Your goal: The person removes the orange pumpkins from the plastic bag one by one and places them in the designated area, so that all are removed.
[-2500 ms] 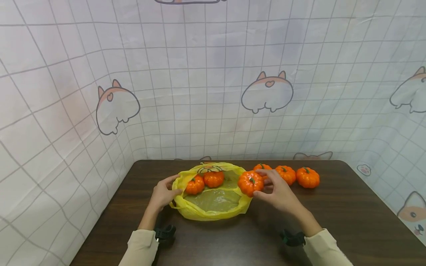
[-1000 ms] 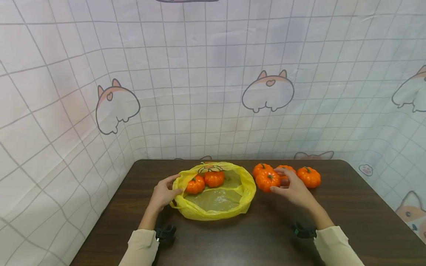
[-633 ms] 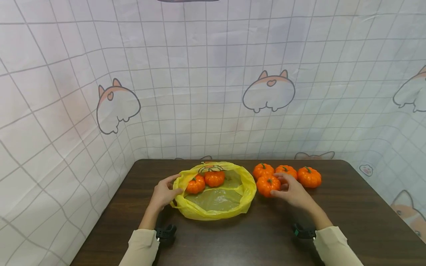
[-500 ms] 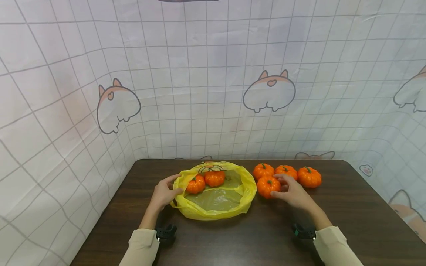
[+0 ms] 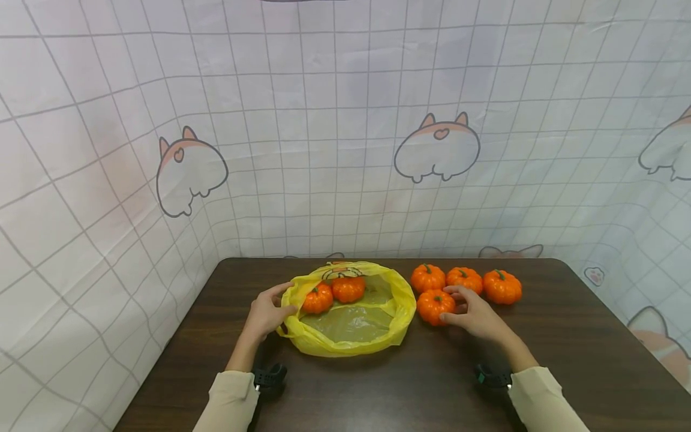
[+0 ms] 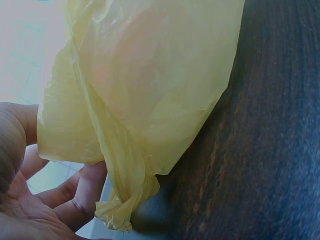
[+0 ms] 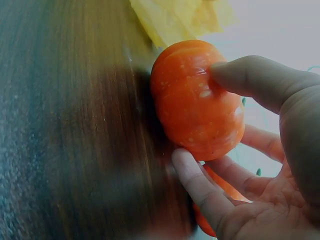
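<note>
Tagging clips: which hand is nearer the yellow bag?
Left: the left hand holds the yellow bag by its left rim; the right hand grips a pumpkin right of the bag.

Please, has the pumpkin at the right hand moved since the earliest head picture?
Yes, rightward in the head view: the pumpkin was left of the middle of the animal drawing behind it; now it is almost directly below that middle.

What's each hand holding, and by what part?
Right hand: the nearest orange pumpkin, by its sides between thumb and fingers. Left hand: the yellow bag, by its left rim.
</note>
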Demonstrator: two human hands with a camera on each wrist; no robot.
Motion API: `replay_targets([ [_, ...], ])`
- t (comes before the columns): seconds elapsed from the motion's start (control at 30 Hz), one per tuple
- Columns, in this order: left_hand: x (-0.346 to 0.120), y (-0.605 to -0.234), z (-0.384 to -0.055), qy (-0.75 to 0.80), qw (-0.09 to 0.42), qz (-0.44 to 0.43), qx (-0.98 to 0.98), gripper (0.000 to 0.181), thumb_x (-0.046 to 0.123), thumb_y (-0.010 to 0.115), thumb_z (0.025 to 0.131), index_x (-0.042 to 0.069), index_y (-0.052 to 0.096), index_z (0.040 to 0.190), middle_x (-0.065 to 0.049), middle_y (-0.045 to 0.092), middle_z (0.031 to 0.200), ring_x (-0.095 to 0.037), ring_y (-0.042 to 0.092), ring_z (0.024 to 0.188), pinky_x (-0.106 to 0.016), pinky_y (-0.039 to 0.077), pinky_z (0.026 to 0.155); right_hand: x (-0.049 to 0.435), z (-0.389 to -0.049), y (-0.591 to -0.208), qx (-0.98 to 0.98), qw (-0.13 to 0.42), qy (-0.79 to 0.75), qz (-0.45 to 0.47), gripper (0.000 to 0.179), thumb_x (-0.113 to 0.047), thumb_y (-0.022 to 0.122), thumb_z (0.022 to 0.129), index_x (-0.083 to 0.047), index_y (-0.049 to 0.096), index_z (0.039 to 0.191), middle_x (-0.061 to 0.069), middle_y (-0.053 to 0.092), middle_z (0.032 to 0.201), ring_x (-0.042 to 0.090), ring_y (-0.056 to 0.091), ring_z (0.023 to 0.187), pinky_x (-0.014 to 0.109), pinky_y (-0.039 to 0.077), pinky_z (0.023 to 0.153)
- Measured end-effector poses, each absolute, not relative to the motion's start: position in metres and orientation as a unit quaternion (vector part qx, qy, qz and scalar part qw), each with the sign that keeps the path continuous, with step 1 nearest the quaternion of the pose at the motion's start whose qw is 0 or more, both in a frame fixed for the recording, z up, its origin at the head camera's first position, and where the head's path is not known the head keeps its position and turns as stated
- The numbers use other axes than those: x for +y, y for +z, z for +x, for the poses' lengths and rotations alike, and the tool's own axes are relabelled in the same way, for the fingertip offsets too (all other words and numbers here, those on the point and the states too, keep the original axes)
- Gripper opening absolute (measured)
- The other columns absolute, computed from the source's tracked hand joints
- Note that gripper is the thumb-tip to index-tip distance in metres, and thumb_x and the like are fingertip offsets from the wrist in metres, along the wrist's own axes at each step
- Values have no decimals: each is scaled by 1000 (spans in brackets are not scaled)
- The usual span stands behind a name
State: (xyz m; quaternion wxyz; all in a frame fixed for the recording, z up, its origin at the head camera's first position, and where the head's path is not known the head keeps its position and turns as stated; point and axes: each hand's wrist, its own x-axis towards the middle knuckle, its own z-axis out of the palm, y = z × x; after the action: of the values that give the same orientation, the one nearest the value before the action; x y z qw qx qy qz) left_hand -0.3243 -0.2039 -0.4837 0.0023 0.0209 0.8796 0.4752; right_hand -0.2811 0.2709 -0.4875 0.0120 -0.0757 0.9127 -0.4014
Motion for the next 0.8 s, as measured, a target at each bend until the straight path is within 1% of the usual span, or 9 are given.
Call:
replay_targets([
  [0.17,-203,-484,-325,475,1,21,880,58,16,74,90,21,59,146,-24,65,117,-25,64,84,-33,58,65,272,-283,-488,908,26,-412,-76,71,-36,75,92,-5,44,148,30,51,144,41,61,119,49,55,92],
  [0.47,-204,-484,-324,473,0,22,881,58,16,74,90,20,59,146,-24,65,118,-25,64,84,-33,57,65,272,-282,-489,899,40,-429,-82,71,-34,74,94,-4,41,149,31,49,144,41,60,120,50,55,93],
  [0.8,-204,-485,-325,473,1,21,881,58,15,74,90,21,59,146,-26,65,122,-25,65,85,-34,59,66,273,-282,-491,898,41,-430,-80,71,-35,74,94,-4,41,149,31,48,144,43,57,123,50,55,94],
])
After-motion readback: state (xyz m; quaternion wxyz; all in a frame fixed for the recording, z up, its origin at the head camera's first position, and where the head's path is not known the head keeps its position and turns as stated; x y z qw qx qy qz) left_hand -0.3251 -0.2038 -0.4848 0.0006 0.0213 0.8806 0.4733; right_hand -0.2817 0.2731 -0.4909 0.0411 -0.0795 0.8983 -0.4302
